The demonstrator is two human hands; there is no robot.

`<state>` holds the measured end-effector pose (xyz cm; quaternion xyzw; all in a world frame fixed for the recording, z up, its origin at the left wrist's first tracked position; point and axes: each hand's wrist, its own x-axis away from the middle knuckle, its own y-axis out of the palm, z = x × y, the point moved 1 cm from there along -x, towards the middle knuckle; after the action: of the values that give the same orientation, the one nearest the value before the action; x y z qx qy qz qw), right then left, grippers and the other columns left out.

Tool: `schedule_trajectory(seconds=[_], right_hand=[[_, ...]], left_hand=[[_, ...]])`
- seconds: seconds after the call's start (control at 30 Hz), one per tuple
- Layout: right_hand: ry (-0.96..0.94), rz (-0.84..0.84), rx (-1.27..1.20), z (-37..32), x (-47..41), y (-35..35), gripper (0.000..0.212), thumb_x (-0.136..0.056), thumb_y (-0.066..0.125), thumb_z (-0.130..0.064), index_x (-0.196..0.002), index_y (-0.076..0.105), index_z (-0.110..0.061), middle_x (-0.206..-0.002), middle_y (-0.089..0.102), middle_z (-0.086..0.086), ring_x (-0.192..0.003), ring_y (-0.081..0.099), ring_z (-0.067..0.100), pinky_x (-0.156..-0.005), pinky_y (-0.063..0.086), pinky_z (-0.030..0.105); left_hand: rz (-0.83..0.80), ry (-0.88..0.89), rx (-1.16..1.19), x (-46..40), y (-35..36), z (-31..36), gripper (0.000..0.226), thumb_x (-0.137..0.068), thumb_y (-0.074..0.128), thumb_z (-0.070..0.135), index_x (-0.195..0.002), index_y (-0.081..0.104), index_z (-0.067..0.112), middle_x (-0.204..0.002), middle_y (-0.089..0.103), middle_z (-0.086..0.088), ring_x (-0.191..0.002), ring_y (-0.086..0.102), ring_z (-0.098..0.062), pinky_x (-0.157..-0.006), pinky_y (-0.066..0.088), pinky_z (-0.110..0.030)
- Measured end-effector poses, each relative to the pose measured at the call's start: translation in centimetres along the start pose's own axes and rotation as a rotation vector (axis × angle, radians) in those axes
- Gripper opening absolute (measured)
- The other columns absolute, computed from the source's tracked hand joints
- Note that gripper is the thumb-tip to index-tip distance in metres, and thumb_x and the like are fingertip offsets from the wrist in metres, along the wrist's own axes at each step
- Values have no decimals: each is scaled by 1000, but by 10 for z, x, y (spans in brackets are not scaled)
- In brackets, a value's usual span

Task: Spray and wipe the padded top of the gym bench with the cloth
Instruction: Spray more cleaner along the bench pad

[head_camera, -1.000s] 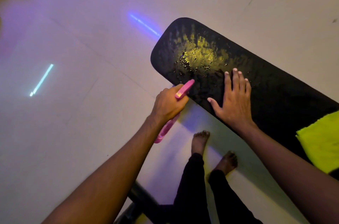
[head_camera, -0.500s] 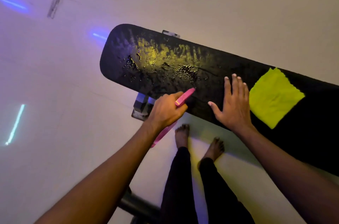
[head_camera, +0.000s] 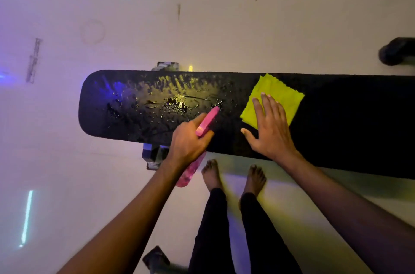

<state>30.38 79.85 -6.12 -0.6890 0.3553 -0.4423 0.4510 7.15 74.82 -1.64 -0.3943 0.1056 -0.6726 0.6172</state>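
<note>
Your right hand (head_camera: pixel 270 129) is lying flat on the bench (head_camera: pixel 350 125), fingers straight and slightly spread, fingertips overlapping the near corner of the yellow cloth (head_camera: pixel 280 91). Your left hand (head_camera: pixel 187 142) is gripping the pink spray bottle (head_camera: pixel 203 129), its nozzle pointing over the wet patch (head_camera: pixel 177 103). Neon strips are reflecting off the pale glossy floor (head_camera: pixel 247 26), and you're standing barefoot.

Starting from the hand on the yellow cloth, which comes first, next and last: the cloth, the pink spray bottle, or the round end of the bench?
From the right hand:
1. Yellow cloth: right under the fingertips, touching.
2. Pink spray bottle: to its left, gripped by the left hand.
3. Rounded end of the bench: far left, past the wet patch.
</note>
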Motion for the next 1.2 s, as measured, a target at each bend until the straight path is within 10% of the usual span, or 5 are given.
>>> schedule_trajectory(seconds=[0.27,0.43,0.57,0.93,1.2], right_hand=[[275,-25,-45,119,54,-11,101,-92,64,-59,-165,21,-3,-172,18,25,-160,20,43,-130,19,57],[397,-70,-66,175,81,-1,104,-93,60,-63,-167,15,-5,-173,12,25,-161,14,42,-131,16,56],[430,-74,-89,196,98,9,103,-93,60,-64,-168,14,-9,-174,10,25,-161,15,43,-130,19,57],[445,-24,-147,201,116,32,110,-94,57,-65,-168,-2,-9,-175,-5,22,-163,0,38,-133,12,57],[525,90,-255,178,113,22,77,-98,63,-43,-159,38,-3,-164,36,26,-151,38,43,-121,36,54]], left_hand=[[119,320,247,-32,35,133,46,-92,56,34,-138,57,35,-82,76,-5,-63,73,-23,-63,62,-41],[152,494,179,-67,84,221,40,-99,60,24,-137,55,13,-113,68,17,-76,68,10,-74,51,-4],[75,530,168,-86,122,272,39,-102,62,27,-137,51,14,-78,70,4,-69,71,-15,-73,59,-32],[7,658,53,-99,162,299,65,-93,73,41,-141,45,8,-78,64,22,-82,64,3,-69,45,1],[-135,577,17,-98,142,267,98,-87,77,48,-161,18,22,-133,66,-3,-119,65,-13,-97,54,-23]])
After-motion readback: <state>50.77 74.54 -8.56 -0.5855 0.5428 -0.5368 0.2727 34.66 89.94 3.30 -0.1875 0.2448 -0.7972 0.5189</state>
